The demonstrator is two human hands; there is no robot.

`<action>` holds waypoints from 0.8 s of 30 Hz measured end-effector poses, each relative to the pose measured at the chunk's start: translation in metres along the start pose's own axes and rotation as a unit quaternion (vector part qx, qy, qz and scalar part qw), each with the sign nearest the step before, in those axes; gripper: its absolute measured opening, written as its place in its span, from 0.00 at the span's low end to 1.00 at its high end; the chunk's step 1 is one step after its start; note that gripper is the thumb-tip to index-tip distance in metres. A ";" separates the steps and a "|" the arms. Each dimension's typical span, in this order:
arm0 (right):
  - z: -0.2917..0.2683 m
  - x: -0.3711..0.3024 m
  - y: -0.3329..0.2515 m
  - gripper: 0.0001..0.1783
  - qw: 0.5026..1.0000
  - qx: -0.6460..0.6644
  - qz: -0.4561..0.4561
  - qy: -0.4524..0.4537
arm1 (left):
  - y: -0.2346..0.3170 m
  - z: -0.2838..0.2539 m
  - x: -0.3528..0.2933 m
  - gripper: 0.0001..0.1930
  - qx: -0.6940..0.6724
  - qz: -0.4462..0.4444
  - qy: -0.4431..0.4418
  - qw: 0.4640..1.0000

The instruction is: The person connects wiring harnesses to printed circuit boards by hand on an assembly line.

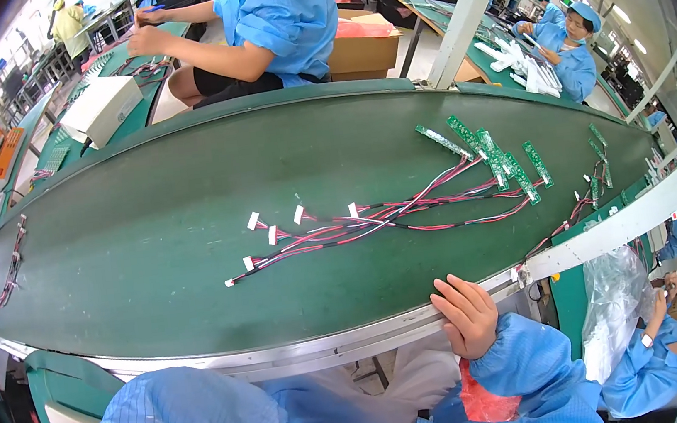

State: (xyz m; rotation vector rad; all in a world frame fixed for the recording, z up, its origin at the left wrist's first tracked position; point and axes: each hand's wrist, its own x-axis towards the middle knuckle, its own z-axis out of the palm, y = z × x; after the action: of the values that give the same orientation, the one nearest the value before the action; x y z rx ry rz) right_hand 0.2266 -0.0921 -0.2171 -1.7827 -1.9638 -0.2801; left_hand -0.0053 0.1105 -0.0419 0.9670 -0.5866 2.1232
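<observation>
My right hand (pixel 469 314) rests on the metal rail (pixel 353 339) along the near edge of a green conveyor belt (pixel 154 274). Its fingers are stretched over the edge, and nothing is in it. A blue sleeve (pixel 187 421) of my left arm fills the lower left, but the left hand itself does not show. On the belt, beyond my right hand, lies a bunch of narrow green circuit boards (pixel 493 159). Red, black and white wires (pixel 390 221) run left from them and end in small white connectors (pixel 249 263).
More boards with wires (pixel 598 161) lie at the belt's right end, and another bundle (pixel 15 265) at its left end. Across the belt a person in blue (pixel 276 26) works near a white box (pixel 102 111). Others sit right; a white post (pixel 470 13) rises from the far edge.
</observation>
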 end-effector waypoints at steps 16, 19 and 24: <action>0.003 0.000 -0.004 0.20 1.000 -0.007 0.001 -0.011 | -0.008 -0.003 -0.009 0.29 -0.018 0.018 0.050 0.998; 0.005 0.001 -0.004 0.20 1.000 -0.008 0.002 -0.010 | -0.007 -0.004 -0.008 0.29 -0.015 0.025 0.051 0.998; 0.008 0.003 -0.006 0.20 1.000 -0.007 0.003 -0.009 | -0.004 -0.005 -0.008 0.28 -0.008 0.028 0.057 0.998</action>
State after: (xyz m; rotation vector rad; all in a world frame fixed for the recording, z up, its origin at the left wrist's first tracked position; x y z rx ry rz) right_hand 0.2190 -0.0864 -0.2211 -1.8053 -1.9729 -0.2770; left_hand -0.0011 0.1125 -0.0504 0.8224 -0.5789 2.2046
